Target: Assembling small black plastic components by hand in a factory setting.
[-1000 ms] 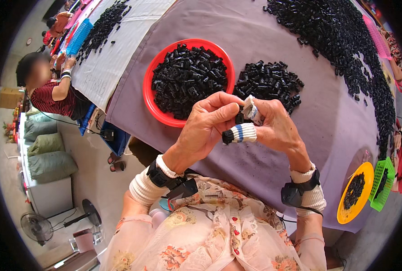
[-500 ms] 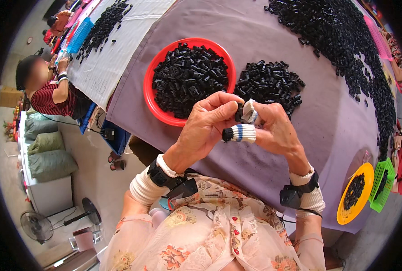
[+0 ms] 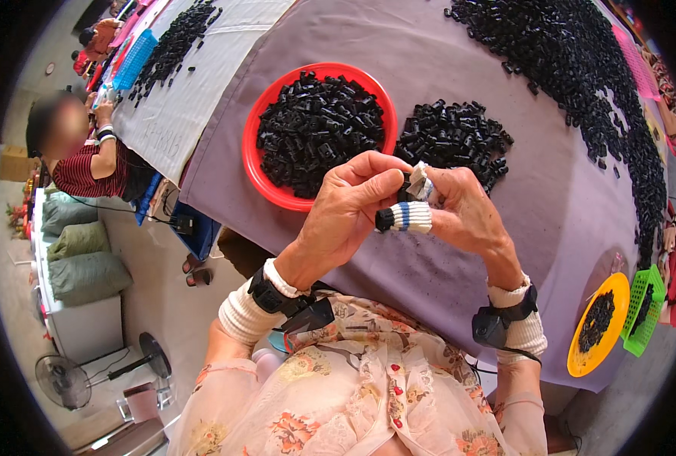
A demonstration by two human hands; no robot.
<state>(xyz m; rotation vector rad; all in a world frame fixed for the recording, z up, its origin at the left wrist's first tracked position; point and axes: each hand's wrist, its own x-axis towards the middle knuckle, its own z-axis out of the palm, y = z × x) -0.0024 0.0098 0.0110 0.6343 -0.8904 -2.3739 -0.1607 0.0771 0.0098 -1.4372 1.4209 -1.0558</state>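
Note:
My left hand (image 3: pixel 347 204) is closed in a pinch, thumb against forefinger, on a small black plastic part (image 3: pixel 406 182). From the other side my right hand (image 3: pixel 468 209) grips the same part; its thumb and a finger wear white knitted finger covers (image 3: pixel 412 217) with blue stripes. Much of the part is hidden by the fingertips. Just beyond my hands stands a red basin (image 3: pixel 248 152) filled with similar black plastic parts (image 3: pixel 319 129). To its right a loose heap of black parts (image 3: pixel 455 140) lies on the purple-grey cloth (image 3: pixel 368 281).
A long spread of black parts (image 3: pixel 573 68) covers the far right. At the right edge are a yellow plate (image 3: pixel 619 304) and a green basket (image 3: pixel 645 334). Leftward, a person (image 3: pixel 91 171) sits by a white-covered table (image 3: pixel 193 91); a fan (image 3: pixel 63 380) stands lower left.
Both hands stay nearly in place, the fingers shifting slightly around the small black part. The person at the left has moved their head and arms a little.

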